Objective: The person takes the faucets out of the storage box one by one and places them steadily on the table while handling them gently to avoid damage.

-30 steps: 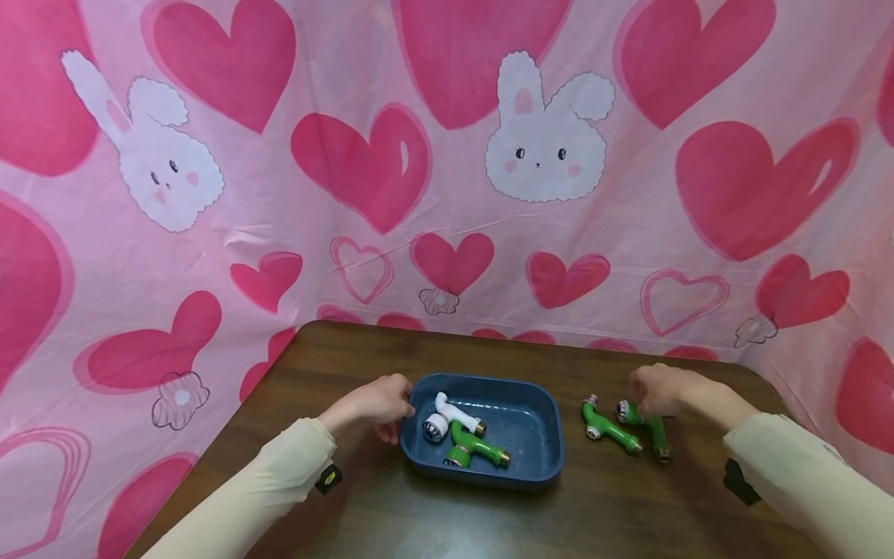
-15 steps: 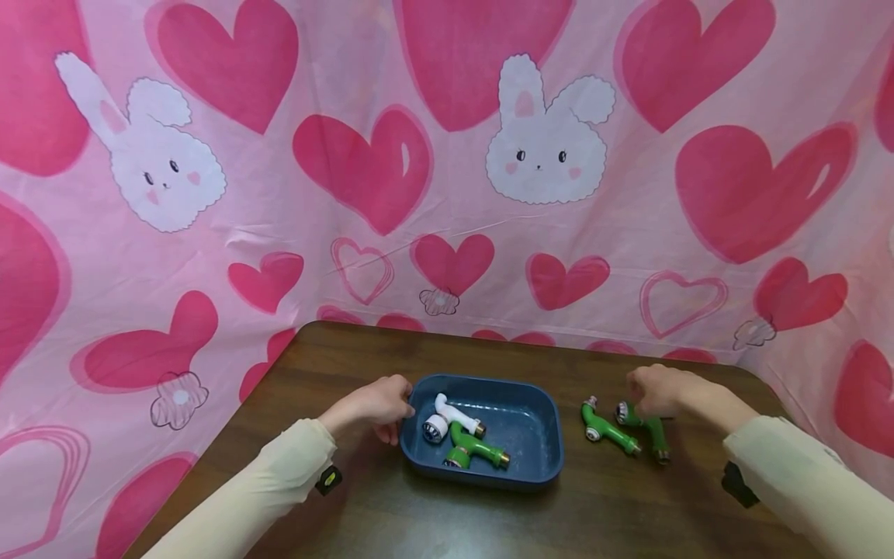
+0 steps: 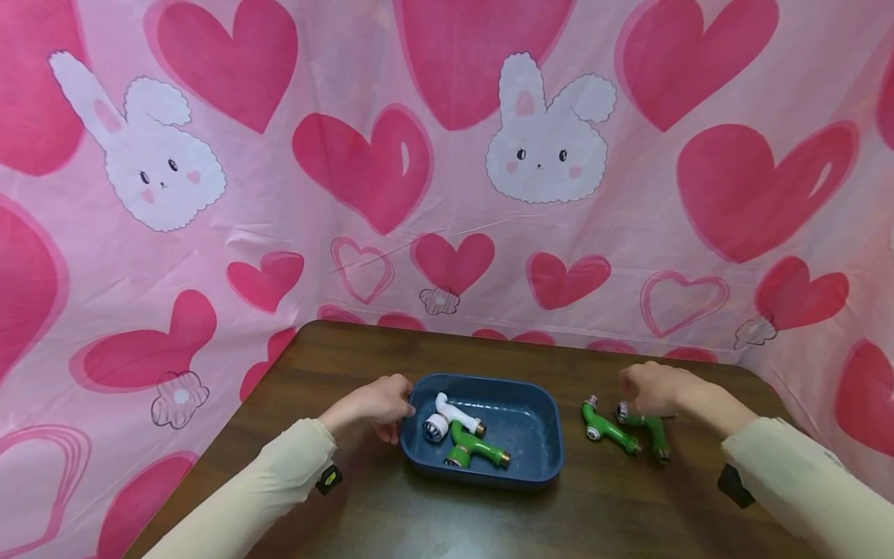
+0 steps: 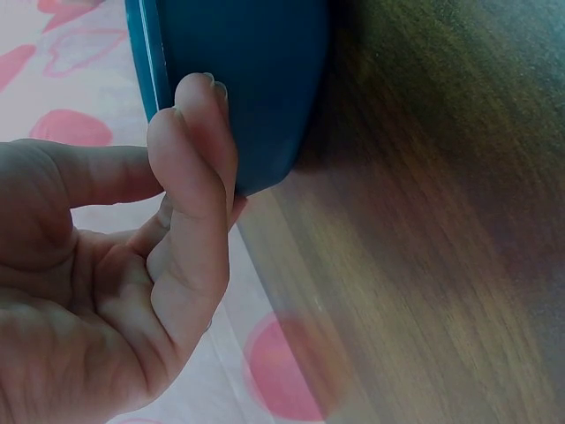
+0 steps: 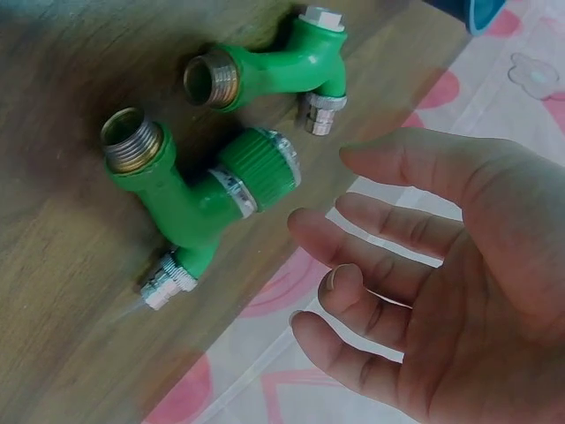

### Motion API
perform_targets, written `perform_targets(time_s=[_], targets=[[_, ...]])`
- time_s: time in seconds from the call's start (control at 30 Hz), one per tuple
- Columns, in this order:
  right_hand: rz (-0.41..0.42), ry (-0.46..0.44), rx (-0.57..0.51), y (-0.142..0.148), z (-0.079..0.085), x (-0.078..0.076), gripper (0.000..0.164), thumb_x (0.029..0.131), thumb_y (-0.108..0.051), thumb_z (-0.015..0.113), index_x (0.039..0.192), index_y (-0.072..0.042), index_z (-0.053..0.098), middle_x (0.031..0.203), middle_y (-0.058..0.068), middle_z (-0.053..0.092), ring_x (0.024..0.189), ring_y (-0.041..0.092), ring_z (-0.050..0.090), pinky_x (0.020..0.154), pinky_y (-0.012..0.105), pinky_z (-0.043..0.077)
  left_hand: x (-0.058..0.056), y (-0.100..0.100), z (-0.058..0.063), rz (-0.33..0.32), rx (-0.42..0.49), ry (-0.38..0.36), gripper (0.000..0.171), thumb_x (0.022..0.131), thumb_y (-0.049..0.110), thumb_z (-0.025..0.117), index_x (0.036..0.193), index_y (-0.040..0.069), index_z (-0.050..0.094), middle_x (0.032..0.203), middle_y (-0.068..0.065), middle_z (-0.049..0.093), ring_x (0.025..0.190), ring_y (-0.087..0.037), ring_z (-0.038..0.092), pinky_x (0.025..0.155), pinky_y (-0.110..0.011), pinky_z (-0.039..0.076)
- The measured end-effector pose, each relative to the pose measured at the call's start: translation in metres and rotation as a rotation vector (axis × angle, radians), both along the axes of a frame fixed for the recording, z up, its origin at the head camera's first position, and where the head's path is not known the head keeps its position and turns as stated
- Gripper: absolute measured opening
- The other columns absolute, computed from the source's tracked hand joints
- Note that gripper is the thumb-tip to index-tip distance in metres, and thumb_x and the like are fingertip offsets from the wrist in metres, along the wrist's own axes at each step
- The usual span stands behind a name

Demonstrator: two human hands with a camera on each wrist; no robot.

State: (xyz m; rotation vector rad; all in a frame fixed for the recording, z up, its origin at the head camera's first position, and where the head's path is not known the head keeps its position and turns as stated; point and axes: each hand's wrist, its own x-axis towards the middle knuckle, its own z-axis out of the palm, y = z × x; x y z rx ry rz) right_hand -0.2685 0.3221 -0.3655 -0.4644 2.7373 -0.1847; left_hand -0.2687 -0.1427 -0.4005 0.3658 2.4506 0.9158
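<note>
Left hand: touching blue basin; pinching, I can't tell.
Right hand: loosely released.
Nearest green tap: right-wrist frame's left half, off my fingertips.

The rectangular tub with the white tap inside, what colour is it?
The rectangular tub is dark blue; the head view shows it best.

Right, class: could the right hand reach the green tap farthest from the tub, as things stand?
Probably yes: the right hand holds nothing, is close by, and its wrist view shows nothing between it and the green tap.
</note>
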Motion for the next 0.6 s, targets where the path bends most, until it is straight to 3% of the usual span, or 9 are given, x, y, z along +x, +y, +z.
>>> perform_targets(time_s=[0.47, 0.6], targets=[[0.019, 0.037, 0.011, -0.014, 0.012, 0.007, 0.036, 0.090, -0.018, 0.079, 0.119, -0.001, 0.067, 0.109, 0.012, 0.070, 0.096, 0.033, 0.068, 0.078, 0.058, 0.059, 0.003, 0.001, 0.002, -0.002, 0.006, 0.014, 0.012, 0.104, 0.002, 0.063, 0.113, -0.006, 0.065, 0.067, -0.014, 0.068, 0.051, -0.022, 0.069, 0.050, -0.033, 0.061], [0.017, 0.033, 0.006, -0.017, 0.011, 0.009, 0.034, 0.090, -0.017, 0.078, 0.118, -0.002, 0.068, 0.110, 0.012, 0.071, 0.091, 0.028, 0.067, 0.075, 0.055, 0.059, 0.004, 0.000, 0.002, -0.002, 0.008, 0.018, 0.012, 0.104, 0.002, 0.063, 0.113, -0.006, 0.066, 0.067, -0.014, 0.067, 0.051, -0.023, 0.069, 0.050, -0.034, 0.061]])
